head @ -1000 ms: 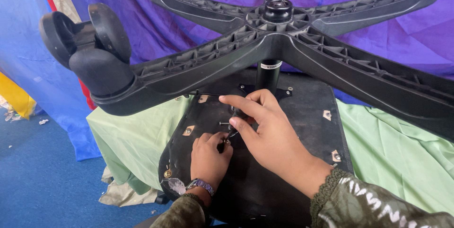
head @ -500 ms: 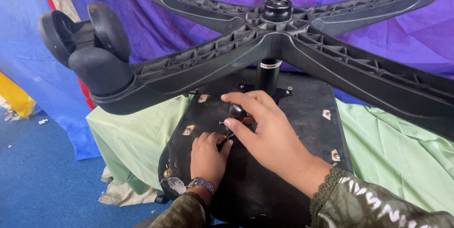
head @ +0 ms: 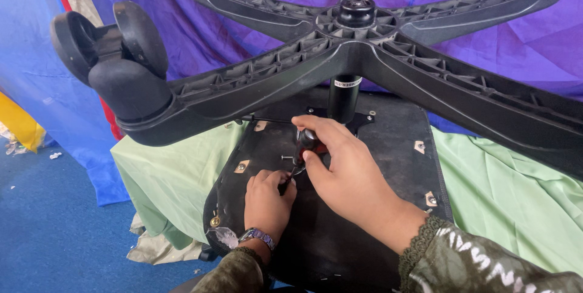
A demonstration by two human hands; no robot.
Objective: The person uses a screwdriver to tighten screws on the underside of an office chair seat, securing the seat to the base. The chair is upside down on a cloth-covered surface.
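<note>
The left hand [head: 267, 199] pinches what looks like a small screw against the black seat underside [head: 388, 153]. Just above it, the right hand [head: 340, 171] grips a red-handled screwdriver [head: 305, 147], tip angled down toward those fingers. Beyond looms the chair base [head: 364, 56].

The scene is lit evenly by soft, diffuse daylight tinted by the blue and purple cloth backdrop [head: 255, 32]. No harsh glare is seen. Soft shadow is cast beneath the black chair base [head: 425, 80]. Focus is sharp throughout; slight wide-angle stretching is noted at the edges.
</note>
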